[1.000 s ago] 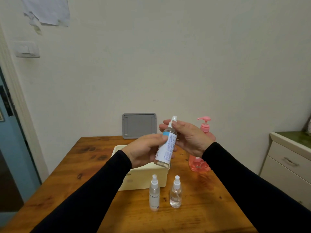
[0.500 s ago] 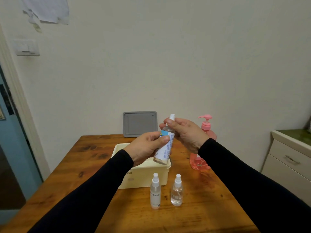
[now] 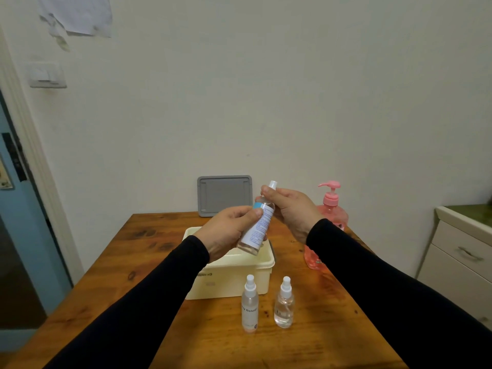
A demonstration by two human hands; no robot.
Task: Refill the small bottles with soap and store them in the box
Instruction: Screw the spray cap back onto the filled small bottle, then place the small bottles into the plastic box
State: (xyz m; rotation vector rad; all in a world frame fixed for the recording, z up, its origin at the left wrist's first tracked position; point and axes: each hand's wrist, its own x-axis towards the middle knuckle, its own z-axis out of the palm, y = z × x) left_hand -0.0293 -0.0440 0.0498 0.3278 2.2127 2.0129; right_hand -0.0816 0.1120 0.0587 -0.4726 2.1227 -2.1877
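My left hand (image 3: 229, 230) grips the body of a small spray bottle (image 3: 257, 227) with a white and blue label, held tilted above the cream box (image 3: 231, 272). My right hand (image 3: 290, 209) pinches that bottle's white spray cap at the top. Two more small clear spray bottles stand upright on the table in front of the box: a slim one with lettering (image 3: 249, 304) and a rounder one (image 3: 284, 303) to its right. A pink pump soap bottle (image 3: 331, 209) stands behind my right forearm, partly hidden.
The wooden table (image 3: 127, 275) stands against a pale wall. A grey lid (image 3: 225, 195) leans on the wall behind the box. A white cabinet with drawers (image 3: 460, 259) is at the right, a doorway at the left.
Both hands and the held bottle have stayed above the box, shifting only slightly. My right fingers stay on the cap. The view has tilted a little.
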